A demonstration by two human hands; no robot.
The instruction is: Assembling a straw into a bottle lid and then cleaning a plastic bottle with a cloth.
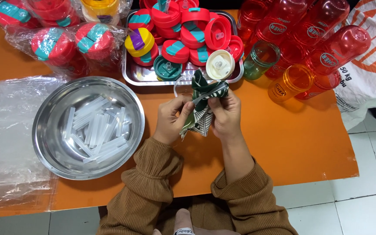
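Over the orange table (283,139), both my hands hold a green and white striped cloth (203,113) bunched between them. My left hand (170,119) pinches its lower left side. My right hand (225,115) grips the right side, and a clear straw (207,93) lies across the cloth at my fingertips. A round steel bowl (48,117) with several clear plastic straws sits to the left of my hands.
A steel tray (138,74) of red, teal and yellow bottle lids stands behind my hands. Red and orange plastic bottles (323,48) lie at the back right beside a white sack (370,78). Bagged lids (62,43) and clear plastic sheeting (5,130) fill the left.
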